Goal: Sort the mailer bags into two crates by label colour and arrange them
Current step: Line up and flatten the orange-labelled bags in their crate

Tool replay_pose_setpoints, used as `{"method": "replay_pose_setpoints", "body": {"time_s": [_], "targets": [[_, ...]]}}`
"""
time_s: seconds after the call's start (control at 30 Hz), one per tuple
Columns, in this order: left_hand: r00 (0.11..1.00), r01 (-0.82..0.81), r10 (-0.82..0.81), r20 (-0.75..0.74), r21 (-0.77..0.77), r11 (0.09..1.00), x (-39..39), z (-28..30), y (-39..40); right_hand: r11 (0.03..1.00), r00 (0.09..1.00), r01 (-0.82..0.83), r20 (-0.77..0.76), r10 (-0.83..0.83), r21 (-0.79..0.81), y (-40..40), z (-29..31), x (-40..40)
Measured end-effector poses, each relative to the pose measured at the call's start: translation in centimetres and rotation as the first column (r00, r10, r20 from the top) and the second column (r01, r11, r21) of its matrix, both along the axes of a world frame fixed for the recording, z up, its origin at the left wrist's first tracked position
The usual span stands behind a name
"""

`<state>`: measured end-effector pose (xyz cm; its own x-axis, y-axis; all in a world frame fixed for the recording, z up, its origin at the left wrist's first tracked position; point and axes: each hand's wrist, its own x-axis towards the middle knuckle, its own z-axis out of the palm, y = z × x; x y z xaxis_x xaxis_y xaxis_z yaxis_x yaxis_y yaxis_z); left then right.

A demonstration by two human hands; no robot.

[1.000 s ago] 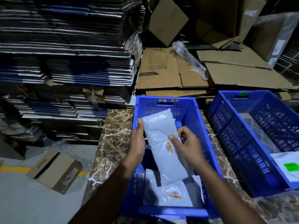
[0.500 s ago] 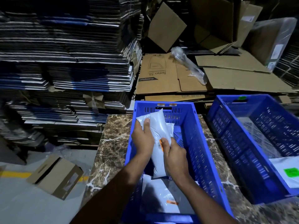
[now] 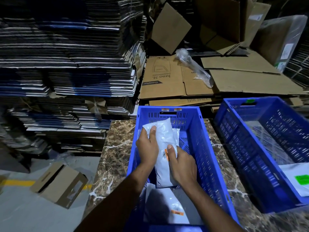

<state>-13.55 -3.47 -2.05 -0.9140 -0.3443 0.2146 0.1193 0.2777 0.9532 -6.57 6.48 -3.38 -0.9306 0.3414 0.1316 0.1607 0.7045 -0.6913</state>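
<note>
A white mailer bag with an orange label stands on edge inside the left blue crate, which carries orange tags on its far rim. My left hand grips its left side, fingers over the top part. My right hand grips its right side, thumb by the orange label. Another white mailer with an orange label lies flat on the crate floor near me. The right blue crate, tagged green, holds a mailer with a green label.
The crates sit on a brown marble-pattern table. Tall stacks of flattened cartons rise at the left, flat brown cardboard and a clear plastic wrap lie behind. A small cardboard box lies on the grey floor.
The mailer was turned from lying face-up in my hands to standing on edge, and moved toward the crate's left side. Both hands closed in around it.
</note>
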Motion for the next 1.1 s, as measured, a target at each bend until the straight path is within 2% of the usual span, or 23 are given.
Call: {"method": "replay_pose_setpoints", "body": {"time_s": [0.1, 0.2, 0.3, 0.37, 0.4, 0.47, 0.53, 0.63, 0.7, 0.93, 1.0, 1.1], "targets": [[0.998, 0.07, -0.07, -0.006, -0.035, 0.997, -0.2, -0.2, -0.4, 0.999, 1.0, 0.012, -0.016, -0.013, -0.03, 0.2, 0.5, -1.2], [0.995, 0.102, -0.1, 0.03, -0.073, 0.992, -0.6, -0.9, -0.4, 0.999, 0.997, 0.043, -0.063, -0.042, 0.014, -0.1, -0.3, -2.7], [0.982, 0.185, -0.185, 0.027, -0.286, 0.94, -2.2, -1.6, -2.0, 0.994, 0.993, 0.108, 0.039, -0.107, -0.002, 0.7, -2.0, -4.0], [0.982, 0.152, -0.186, -0.017, -0.509, 0.847, -4.0, -2.0, -4.1, 0.974, 0.97, 0.221, 0.121, -0.213, -0.056, 2.2, -3.1, -4.6], [0.985, 0.128, -0.171, -0.006, -0.638, 0.76, -5.1, -2.3, -5.3, 0.96, 0.952, 0.273, 0.16, -0.26, -0.064, 2.9, -3.4, -4.9], [0.982, 0.186, -0.135, 0.131, -0.79, 0.584, -6.9, -2.6, -7.3, 0.945, 0.923, 0.326, 0.224, -0.312, -0.024, 3.9, -3.9, -5.5], [0.947, 0.319, -0.137, 0.291, -0.799, 0.51, -7.8, -2.8, -8.2, 0.949, 0.916, 0.316, 0.259, -0.306, 0.004, 4.2, -4.1, -6.2], [0.905, 0.417, -0.145, 0.401, -0.759, 0.5, -8.2, -3.3, -7.7, 0.967, 0.929, 0.227, 0.324, -0.179, -0.114, 4.1, -5.0, -8.1], [0.919, 0.382, -0.117, 0.376, -0.778, 0.498, -8.1, -3.5, -7.2, 0.97, 0.927, 0.147, 0.369, -0.067, -0.193, 3.9, -6.0, -10.1], [0.941, 0.325, -0.086, 0.328, -0.802, 0.501, -7.9, -3.6, -7.1, 0.97, 0.899, -0.041, 0.416, 0.141, -0.24, 1.1, -8.3, -16.5], [0.943, 0.317, -0.077, 0.323, -0.807, 0.498, -7.9, -3.9, -7.1, 0.983, 0.878, -0.064, 0.458, 0.138, -0.174, 0.2, -9.1, -17.6], [0.941, 0.317, -0.052, 0.335, -0.815, 0.485, -8.0, -4.0, -7.1, 0.988, 0.906, -0.115, 0.418, 0.062, 0.101, -0.6, -10.4, -17.9]]}}
